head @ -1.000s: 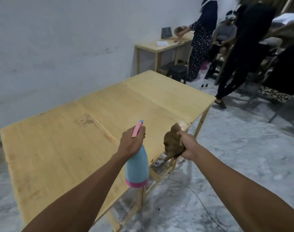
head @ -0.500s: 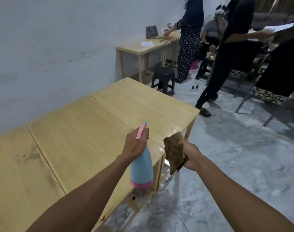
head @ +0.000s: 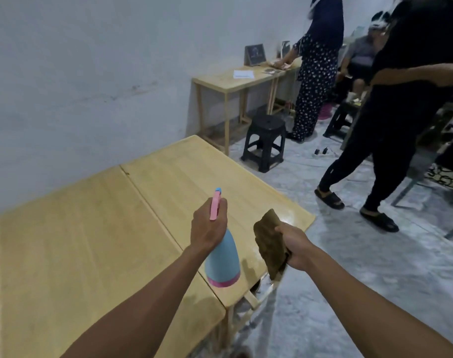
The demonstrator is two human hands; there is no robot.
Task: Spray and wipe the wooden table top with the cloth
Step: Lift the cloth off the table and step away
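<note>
Pink-nozzled spray bottle [head: 222, 259] upright, nozzle aimed across table [head: 91, 228].

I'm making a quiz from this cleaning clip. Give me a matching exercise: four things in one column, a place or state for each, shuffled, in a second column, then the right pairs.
Things
1. spray bottle
2. brown cloth
3. black plastic stool
4. sheet of paper

Places or states
A. lies flat on the far narrow table
B. gripped in the right hand
C. stands on the floor past the wooden table top
D. held by its neck in the left hand

Pairs: 1-D, 2-B, 3-C, 4-A
</note>
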